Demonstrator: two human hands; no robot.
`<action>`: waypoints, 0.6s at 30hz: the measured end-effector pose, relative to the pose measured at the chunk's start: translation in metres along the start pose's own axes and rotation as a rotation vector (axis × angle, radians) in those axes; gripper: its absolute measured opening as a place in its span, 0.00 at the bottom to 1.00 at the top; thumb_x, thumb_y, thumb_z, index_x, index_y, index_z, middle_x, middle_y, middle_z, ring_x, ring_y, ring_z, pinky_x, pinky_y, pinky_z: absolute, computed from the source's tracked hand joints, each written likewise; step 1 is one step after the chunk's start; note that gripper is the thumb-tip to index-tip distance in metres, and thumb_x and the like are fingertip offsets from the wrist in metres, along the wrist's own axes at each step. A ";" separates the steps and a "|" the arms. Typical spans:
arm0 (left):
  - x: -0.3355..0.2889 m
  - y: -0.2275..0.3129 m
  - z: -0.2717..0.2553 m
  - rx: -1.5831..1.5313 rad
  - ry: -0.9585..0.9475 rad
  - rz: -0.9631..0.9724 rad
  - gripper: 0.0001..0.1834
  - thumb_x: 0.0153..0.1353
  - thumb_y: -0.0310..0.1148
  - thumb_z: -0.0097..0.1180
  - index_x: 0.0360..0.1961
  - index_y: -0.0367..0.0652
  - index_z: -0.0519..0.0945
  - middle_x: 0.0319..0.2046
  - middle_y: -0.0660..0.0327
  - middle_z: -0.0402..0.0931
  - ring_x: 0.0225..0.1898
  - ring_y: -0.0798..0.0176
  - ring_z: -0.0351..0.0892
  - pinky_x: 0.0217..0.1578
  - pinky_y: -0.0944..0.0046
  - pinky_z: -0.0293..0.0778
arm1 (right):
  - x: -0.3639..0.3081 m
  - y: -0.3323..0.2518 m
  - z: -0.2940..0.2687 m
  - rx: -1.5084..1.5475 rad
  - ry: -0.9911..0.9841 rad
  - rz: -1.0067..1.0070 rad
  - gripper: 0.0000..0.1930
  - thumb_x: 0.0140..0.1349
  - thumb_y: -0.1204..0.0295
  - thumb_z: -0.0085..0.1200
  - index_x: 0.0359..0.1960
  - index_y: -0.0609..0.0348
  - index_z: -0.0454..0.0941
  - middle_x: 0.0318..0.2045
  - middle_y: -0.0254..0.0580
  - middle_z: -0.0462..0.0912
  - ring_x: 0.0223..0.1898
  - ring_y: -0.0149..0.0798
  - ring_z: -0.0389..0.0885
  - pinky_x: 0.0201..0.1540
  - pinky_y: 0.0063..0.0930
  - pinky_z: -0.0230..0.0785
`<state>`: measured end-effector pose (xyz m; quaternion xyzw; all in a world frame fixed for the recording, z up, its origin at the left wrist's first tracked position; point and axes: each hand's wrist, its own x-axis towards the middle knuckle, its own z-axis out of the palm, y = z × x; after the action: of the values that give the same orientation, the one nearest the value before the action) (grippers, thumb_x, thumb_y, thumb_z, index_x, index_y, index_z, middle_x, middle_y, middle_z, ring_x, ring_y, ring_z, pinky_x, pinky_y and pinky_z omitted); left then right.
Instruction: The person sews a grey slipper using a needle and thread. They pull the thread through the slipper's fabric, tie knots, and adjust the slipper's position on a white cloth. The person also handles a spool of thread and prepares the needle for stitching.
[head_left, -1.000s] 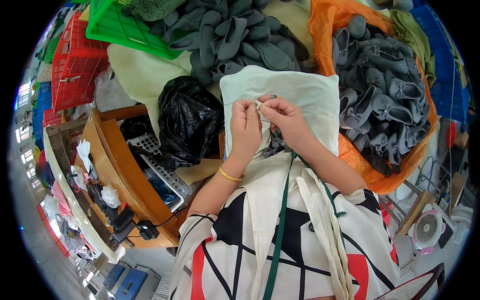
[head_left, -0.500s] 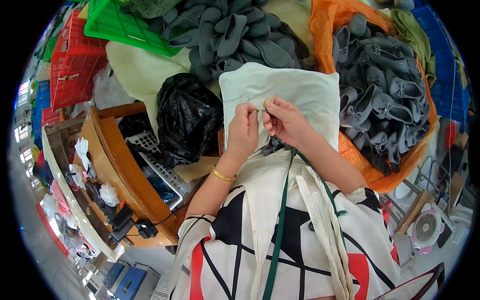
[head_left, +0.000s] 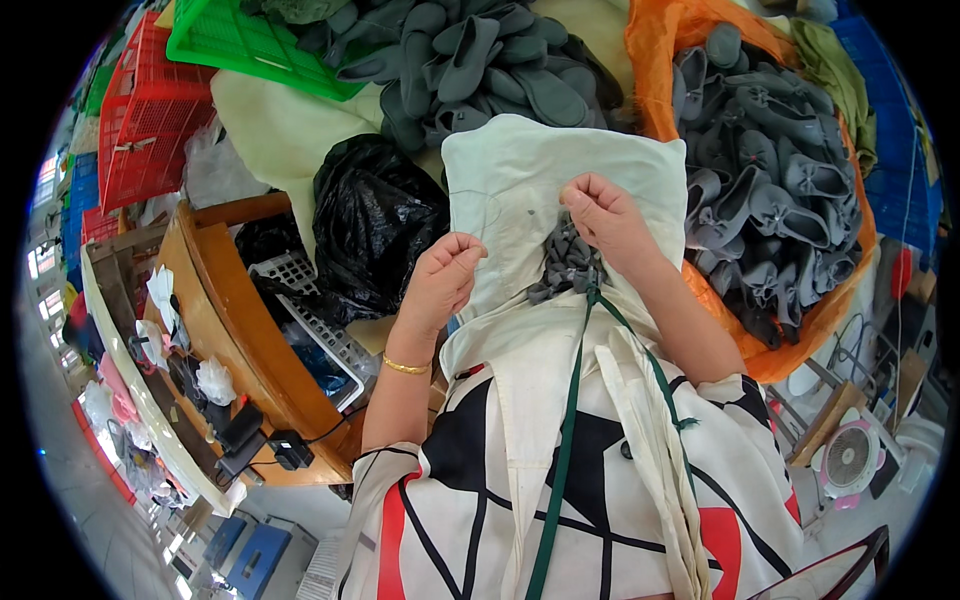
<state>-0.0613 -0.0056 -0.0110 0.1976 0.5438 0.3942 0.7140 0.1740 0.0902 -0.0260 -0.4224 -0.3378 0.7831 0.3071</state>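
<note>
My left hand is raised over the left edge of a pale cloth pad on my lap, thumb pressed to the bent fingers. My right hand hovers over the pad's right half, its thumb and forefinger pinched. Whatever either pinch holds is too small to make out. Just below the right hand, a heap of small grey fabric bows lies on the pad against my cream apron. A tiny dark bit shows on the pad between the hands.
Grey shoes are piled beyond the pad. An orange sack at the right holds more grey shoes, some with bows. A black plastic bag and a wooden drawer unit stand left. Green and red crates are farther off.
The hands were close together over the pad, with a small dark piece and a thin thread at the fingertips. They have moved apart, the left one down and leftward, uncovering the bows.
</note>
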 end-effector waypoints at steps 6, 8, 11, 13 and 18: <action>0.003 -0.012 -0.010 -0.150 0.051 0.060 0.12 0.71 0.38 0.49 0.35 0.40 0.77 0.19 0.73 0.66 0.15 0.80 0.59 0.16 0.76 0.58 | -0.001 0.001 0.008 -0.262 -0.096 0.024 0.06 0.68 0.70 0.52 0.35 0.59 0.75 0.23 0.23 0.69 0.24 0.19 0.64 0.26 0.16 0.59; 0.009 -0.014 -0.001 -0.192 0.088 0.132 0.13 0.71 0.38 0.49 0.34 0.40 0.77 0.22 0.69 0.71 0.17 0.77 0.64 0.19 0.74 0.66 | 0.000 0.010 0.010 -0.344 -0.191 0.034 0.06 0.69 0.69 0.52 0.36 0.58 0.74 0.24 0.23 0.69 0.23 0.18 0.63 0.25 0.15 0.57; 0.007 -0.005 0.027 -0.268 0.014 0.073 0.13 0.71 0.37 0.49 0.35 0.40 0.77 0.28 0.65 0.76 0.25 0.73 0.74 0.28 0.70 0.76 | 0.001 0.011 0.019 -0.373 -0.267 0.062 0.07 0.69 0.69 0.52 0.35 0.60 0.74 0.23 0.25 0.71 0.24 0.20 0.66 0.26 0.18 0.61; 0.014 -0.018 0.020 -0.328 -0.185 0.034 0.13 0.71 0.38 0.49 0.34 0.40 0.77 0.30 0.64 0.76 0.28 0.71 0.77 0.32 0.68 0.79 | 0.001 0.004 0.025 -0.389 -0.267 0.060 0.08 0.69 0.70 0.51 0.35 0.62 0.74 0.23 0.27 0.72 0.25 0.22 0.68 0.27 0.20 0.63; 0.012 -0.019 0.024 -0.284 -0.204 -0.020 0.14 0.71 0.39 0.48 0.33 0.38 0.75 0.29 0.62 0.75 0.27 0.70 0.76 0.30 0.69 0.78 | 0.002 0.003 0.028 -0.381 -0.244 0.065 0.07 0.69 0.71 0.50 0.36 0.61 0.73 0.23 0.29 0.73 0.24 0.22 0.68 0.26 0.19 0.63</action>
<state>-0.0312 -0.0046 -0.0237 0.1281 0.4093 0.4381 0.7900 0.1483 0.0821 -0.0174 -0.3855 -0.5003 0.7599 0.1536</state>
